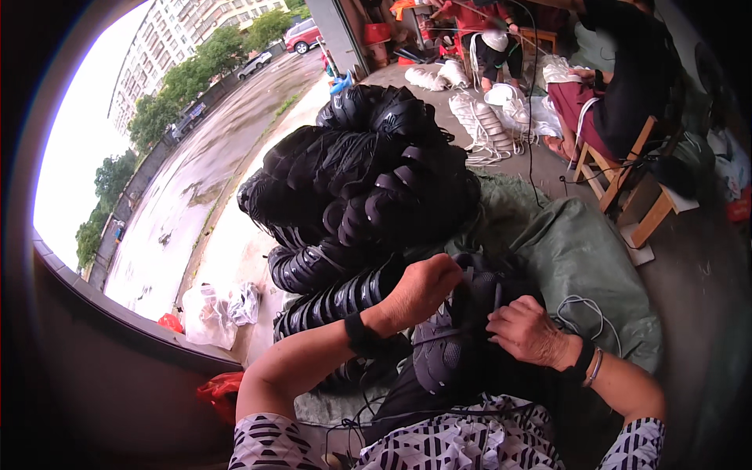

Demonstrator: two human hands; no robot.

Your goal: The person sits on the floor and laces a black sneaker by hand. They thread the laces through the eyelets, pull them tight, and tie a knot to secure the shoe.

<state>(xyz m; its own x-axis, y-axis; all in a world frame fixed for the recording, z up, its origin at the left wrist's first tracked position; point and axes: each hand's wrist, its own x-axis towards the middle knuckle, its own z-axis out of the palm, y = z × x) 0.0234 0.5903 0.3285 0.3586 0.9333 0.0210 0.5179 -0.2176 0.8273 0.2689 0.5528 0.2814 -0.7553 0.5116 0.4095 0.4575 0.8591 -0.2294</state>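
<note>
A concrete floor (689, 298) at an open shopfront is seen, with a green tarp (572, 251) spread on it and a large pile of black shoe uppers (352, 180) stacked there. One black shoe upper (454, 345) is held between both hands in the lap. The left hand (419, 290) is closed over its top; the right hand (529, 333) is curled against its side.

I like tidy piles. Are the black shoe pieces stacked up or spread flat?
Stacked up: the black shoe pieces sit nested in curved rows, heaped high.
</note>
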